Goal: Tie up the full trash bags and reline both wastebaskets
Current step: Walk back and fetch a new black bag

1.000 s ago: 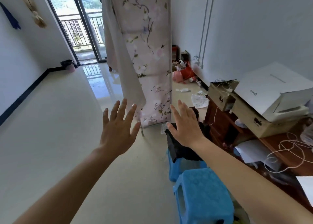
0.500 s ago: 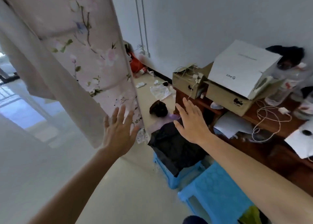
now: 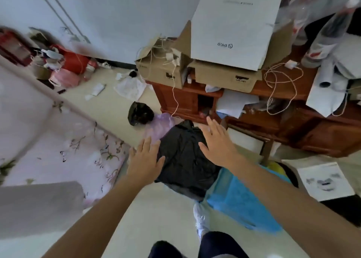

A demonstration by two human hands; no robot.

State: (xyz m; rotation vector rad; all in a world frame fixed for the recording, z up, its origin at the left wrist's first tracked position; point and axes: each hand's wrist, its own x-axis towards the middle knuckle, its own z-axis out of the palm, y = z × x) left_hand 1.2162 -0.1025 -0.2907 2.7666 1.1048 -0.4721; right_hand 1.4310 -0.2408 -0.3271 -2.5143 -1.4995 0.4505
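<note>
Boxes (image 3: pixel 160 73) on cabinet (image 3: pixel 183 100); small bag (image 3: pixel 140 113) at left.

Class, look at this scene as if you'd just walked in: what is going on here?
A person leans over a large black bag by a blue stool, both hands spread open. The left hand is at the bag's left edge and the right hand is over its far right side. Neither grips anything, and contact cannot be told. A smaller black bag sits on the floor beyond, beside a pale purple bag. No tying has begun.
</note>
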